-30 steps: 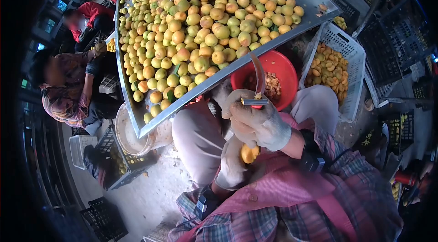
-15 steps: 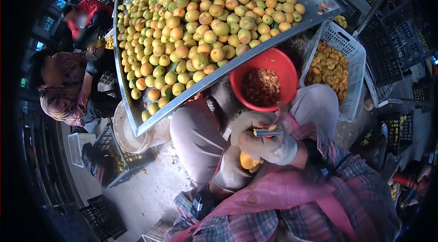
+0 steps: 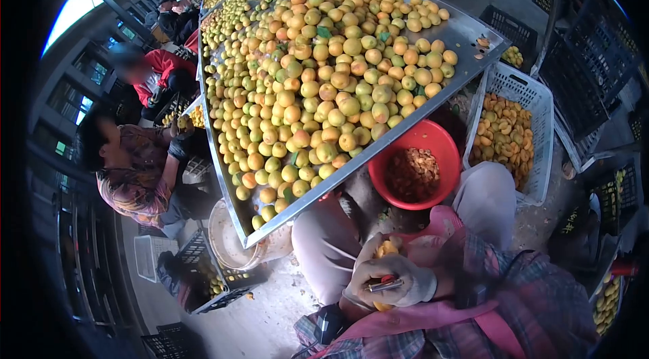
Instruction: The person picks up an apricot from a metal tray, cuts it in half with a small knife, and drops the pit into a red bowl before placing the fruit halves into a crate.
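Note:
My two gloved hands are together over my lap at the bottom centre. My right hand (image 3: 399,281) is wrapped round a small tool (image 3: 384,284) with a metal end. Behind it, my left hand (image 3: 364,268) holds a yellow-orange fruit (image 3: 387,249), partly covered by the fingers. A red basin (image 3: 433,186) with brown pits or pieces (image 3: 414,171) stands just beyond my hands. Farther off is a metal-edged table (image 3: 351,170) heaped with yellow-green fruits (image 3: 318,95).
At the right stands a white crate (image 3: 534,92) of split fruit. A pale bucket (image 3: 226,244) and a dark crate (image 3: 223,298) are at the lower left. Co-workers (image 3: 138,170) sit along the table's left side. Black crates (image 3: 581,82) are stacked at the right.
The view has tilted up, so the table, basin and crates appear lower and farther right. My hands are closer together, and the tool has turned in my right hand.

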Action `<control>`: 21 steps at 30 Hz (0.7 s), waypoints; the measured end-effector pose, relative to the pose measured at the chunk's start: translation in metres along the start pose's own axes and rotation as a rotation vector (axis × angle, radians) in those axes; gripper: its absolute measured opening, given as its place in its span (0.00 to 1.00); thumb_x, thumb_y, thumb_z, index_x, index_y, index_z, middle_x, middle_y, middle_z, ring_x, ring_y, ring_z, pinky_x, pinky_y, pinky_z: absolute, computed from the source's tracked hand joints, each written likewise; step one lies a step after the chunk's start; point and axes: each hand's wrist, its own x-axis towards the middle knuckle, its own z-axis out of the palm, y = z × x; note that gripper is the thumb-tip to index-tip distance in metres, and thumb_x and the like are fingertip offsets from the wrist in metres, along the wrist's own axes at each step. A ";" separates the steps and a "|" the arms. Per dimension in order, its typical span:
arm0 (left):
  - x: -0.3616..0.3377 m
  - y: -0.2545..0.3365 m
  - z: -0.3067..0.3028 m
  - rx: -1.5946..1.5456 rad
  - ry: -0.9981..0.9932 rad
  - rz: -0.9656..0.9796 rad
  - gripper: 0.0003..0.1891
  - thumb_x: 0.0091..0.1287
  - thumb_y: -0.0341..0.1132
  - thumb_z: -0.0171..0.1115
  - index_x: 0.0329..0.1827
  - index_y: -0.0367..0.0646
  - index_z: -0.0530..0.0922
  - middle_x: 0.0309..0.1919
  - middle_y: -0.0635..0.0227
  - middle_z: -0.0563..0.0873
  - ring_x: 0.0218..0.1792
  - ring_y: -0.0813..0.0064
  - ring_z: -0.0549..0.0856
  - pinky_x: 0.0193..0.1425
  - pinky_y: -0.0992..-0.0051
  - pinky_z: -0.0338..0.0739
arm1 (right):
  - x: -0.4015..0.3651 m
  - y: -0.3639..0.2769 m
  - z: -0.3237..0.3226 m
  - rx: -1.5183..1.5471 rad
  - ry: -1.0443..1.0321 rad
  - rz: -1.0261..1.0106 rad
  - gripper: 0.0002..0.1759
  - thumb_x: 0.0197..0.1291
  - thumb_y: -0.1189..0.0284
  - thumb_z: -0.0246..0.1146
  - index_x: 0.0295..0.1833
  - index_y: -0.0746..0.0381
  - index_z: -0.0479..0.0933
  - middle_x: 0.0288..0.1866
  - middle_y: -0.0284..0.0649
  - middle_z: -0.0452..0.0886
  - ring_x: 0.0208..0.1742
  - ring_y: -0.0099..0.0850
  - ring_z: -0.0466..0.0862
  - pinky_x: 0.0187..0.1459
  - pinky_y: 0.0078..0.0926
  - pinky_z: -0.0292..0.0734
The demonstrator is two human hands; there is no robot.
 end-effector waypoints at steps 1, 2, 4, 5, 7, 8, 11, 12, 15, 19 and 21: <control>-0.001 -0.001 0.002 -0.051 0.018 -0.023 0.20 0.67 0.38 0.61 0.59 0.41 0.73 0.44 0.64 0.85 0.45 0.69 0.85 0.50 0.73 0.79 | -0.005 0.005 0.004 0.036 0.002 0.011 0.07 0.57 0.77 0.65 0.40 0.63 0.74 0.37 0.37 0.78 0.36 0.34 0.83 0.39 0.27 0.76; -0.003 -0.004 0.004 -0.103 0.038 -0.049 0.19 0.68 0.39 0.61 0.59 0.41 0.73 0.44 0.64 0.85 0.45 0.69 0.85 0.49 0.73 0.79 | -0.011 0.009 0.008 0.075 0.005 0.025 0.07 0.57 0.78 0.65 0.40 0.63 0.74 0.38 0.37 0.78 0.37 0.33 0.83 0.40 0.27 0.77; -0.003 -0.006 0.006 -0.198 0.071 -0.102 0.19 0.69 0.40 0.60 0.59 0.41 0.73 0.43 0.64 0.85 0.44 0.69 0.85 0.49 0.73 0.80 | -0.010 0.017 0.009 0.114 0.017 0.037 0.07 0.58 0.78 0.65 0.40 0.63 0.74 0.39 0.37 0.78 0.37 0.33 0.83 0.41 0.26 0.77; -0.003 -0.009 0.007 -0.249 0.090 -0.131 0.19 0.69 0.41 0.59 0.59 0.41 0.73 0.43 0.64 0.85 0.43 0.69 0.85 0.48 0.73 0.80 | -0.009 0.022 0.009 -0.115 0.110 -0.149 0.07 0.57 0.79 0.65 0.39 0.63 0.74 0.40 0.37 0.78 0.38 0.32 0.82 0.40 0.26 0.78; -0.009 -0.018 0.010 -0.365 0.135 -0.196 0.19 0.70 0.42 0.58 0.59 0.42 0.73 0.43 0.65 0.85 0.43 0.69 0.85 0.47 0.73 0.80 | -0.016 0.027 0.005 -0.269 0.173 -0.027 0.08 0.53 0.80 0.63 0.38 0.62 0.74 0.39 0.36 0.77 0.39 0.31 0.81 0.39 0.26 0.77; -0.012 -0.024 0.012 -0.427 0.161 -0.232 0.19 0.71 0.43 0.57 0.59 0.42 0.73 0.42 0.65 0.85 0.42 0.68 0.85 0.47 0.73 0.80 | -0.012 0.023 0.002 -0.519 0.285 -0.103 0.06 0.53 0.80 0.62 0.37 0.61 0.73 0.38 0.35 0.77 0.39 0.29 0.81 0.37 0.26 0.76; -0.042 -0.052 0.020 -0.631 0.275 -0.388 0.19 0.72 0.44 0.56 0.59 0.42 0.74 0.42 0.65 0.85 0.41 0.68 0.85 0.46 0.73 0.81 | -0.008 -0.011 -0.020 0.566 0.461 0.457 0.04 0.68 0.74 0.53 0.41 0.62 0.72 0.20 0.29 0.70 0.19 0.17 0.71 0.20 0.19 0.64; -0.047 -0.057 0.019 -0.648 0.297 -0.419 0.19 0.72 0.44 0.56 0.59 0.42 0.74 0.42 0.65 0.85 0.41 0.68 0.85 0.46 0.73 0.81 | -0.001 -0.014 -0.021 0.510 0.580 0.492 0.06 0.70 0.72 0.52 0.42 0.63 0.71 0.17 0.26 0.65 0.13 0.16 0.65 0.16 0.17 0.57; -0.041 -0.064 0.001 -1.084 -0.009 -0.615 0.25 0.75 0.57 0.42 0.51 0.43 0.75 0.32 0.67 0.81 0.24 0.77 0.75 0.25 0.81 0.68 | -0.004 -0.010 -0.035 0.616 0.697 0.435 0.06 0.68 0.73 0.55 0.42 0.64 0.74 0.19 0.26 0.66 0.16 0.15 0.67 0.18 0.15 0.60; -0.041 -0.075 -0.009 -1.095 -0.053 -0.549 0.27 0.75 0.58 0.41 0.50 0.42 0.76 0.33 0.65 0.80 0.27 0.76 0.75 0.28 0.80 0.69 | -0.016 -0.001 -0.048 0.362 0.529 0.658 0.05 0.66 0.74 0.59 0.42 0.65 0.77 0.26 0.31 0.76 0.26 0.19 0.78 0.26 0.16 0.72; -0.041 -0.077 -0.012 -1.199 -0.098 -0.530 0.27 0.75 0.58 0.41 0.51 0.42 0.76 0.37 0.62 0.82 0.32 0.72 0.79 0.32 0.75 0.73 | -0.019 -0.009 -0.047 0.351 0.426 0.792 0.05 0.65 0.75 0.60 0.43 0.65 0.77 0.30 0.33 0.78 0.31 0.21 0.80 0.32 0.17 0.75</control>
